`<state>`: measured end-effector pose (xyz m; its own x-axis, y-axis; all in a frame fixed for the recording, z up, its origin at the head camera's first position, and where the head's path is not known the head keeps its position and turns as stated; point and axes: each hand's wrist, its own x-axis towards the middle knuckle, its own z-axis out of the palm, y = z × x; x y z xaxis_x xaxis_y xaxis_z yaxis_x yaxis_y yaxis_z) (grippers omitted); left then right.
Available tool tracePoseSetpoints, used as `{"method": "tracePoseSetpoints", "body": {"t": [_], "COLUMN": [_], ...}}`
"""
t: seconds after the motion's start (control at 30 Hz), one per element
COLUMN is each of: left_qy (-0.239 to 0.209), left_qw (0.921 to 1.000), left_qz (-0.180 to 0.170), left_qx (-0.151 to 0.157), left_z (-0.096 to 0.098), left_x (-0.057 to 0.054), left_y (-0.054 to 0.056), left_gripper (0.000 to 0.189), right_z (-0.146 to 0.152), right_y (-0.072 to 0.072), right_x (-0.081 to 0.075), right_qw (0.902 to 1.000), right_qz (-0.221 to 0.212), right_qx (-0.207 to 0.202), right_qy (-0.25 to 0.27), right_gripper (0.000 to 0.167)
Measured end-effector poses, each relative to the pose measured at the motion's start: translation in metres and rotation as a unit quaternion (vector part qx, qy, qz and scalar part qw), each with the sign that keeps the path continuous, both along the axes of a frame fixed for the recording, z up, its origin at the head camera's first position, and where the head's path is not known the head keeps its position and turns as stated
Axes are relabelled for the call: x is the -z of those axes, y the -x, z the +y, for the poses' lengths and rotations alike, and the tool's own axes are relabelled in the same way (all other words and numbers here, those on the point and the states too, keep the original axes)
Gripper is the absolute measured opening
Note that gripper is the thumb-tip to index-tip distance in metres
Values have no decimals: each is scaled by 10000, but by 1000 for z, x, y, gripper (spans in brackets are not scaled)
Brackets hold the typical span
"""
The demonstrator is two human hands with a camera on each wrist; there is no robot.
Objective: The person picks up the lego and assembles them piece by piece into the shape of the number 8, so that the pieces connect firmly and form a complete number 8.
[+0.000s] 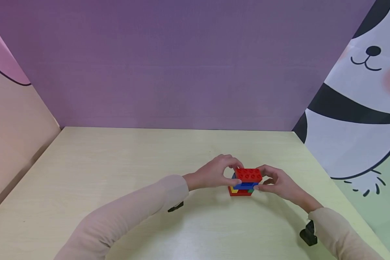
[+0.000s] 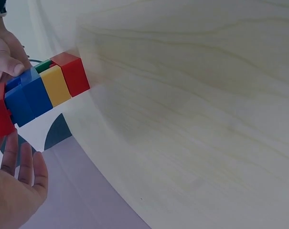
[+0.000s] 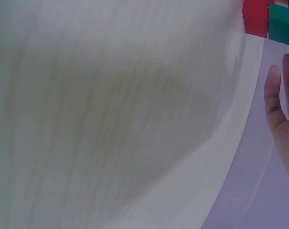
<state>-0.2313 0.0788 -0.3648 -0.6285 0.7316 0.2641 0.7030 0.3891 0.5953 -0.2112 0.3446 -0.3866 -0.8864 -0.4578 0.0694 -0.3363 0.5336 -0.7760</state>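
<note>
A small stack of toy building bricks stands on the table, right of the middle. Its lowest brick is a red brick (image 2: 76, 75), with a yellow brick (image 2: 55, 86) and a green brick (image 3: 280, 24) above it. Over these come blue bricks (image 2: 35, 95), topped by a studded red brick (image 1: 248, 176). My left hand (image 1: 214, 174) pinches the top red brick from its left side, thumb in front and fingers behind. On the stack's right side, my right hand (image 1: 283, 185) holds the blue layer, its thumb against the front corner. Whether the top brick is fully seated I cannot tell.
The pale wooden table (image 1: 123, 155) meets a purple wall (image 1: 182, 72) at the back. A panda picture (image 1: 354, 144) covers the right wall. Dark wrist devices (image 1: 308, 234) show under both sleeves.
</note>
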Motion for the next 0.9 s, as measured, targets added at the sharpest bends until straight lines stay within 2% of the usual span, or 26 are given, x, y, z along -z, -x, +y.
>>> {"method": "tracePoseSetpoints", "body": {"t": [0.3, 0.6, 0.9], "left_qy": [-19, 33, 279], "left_qw": [10000, 9998, 9995], "left_qz": [15, -194, -16], "left_qx": [-56, -52, -129], "left_z": [0, -1, 0], "left_x": [0, -2, -2], "left_y": [0, 1, 2], "left_gripper": [38, 40, 41], "right_z": [-1, -1, -2], "right_y": [0, 0, 0], "right_x": [0, 0, -2], "right_qw": [10000, 9999, 10000], "right_qz": [-56, -5, -49], "right_qx": [-21, -69, -70], "right_qy": [48, 73, 45], "right_gripper": [41, 43, 44]}}
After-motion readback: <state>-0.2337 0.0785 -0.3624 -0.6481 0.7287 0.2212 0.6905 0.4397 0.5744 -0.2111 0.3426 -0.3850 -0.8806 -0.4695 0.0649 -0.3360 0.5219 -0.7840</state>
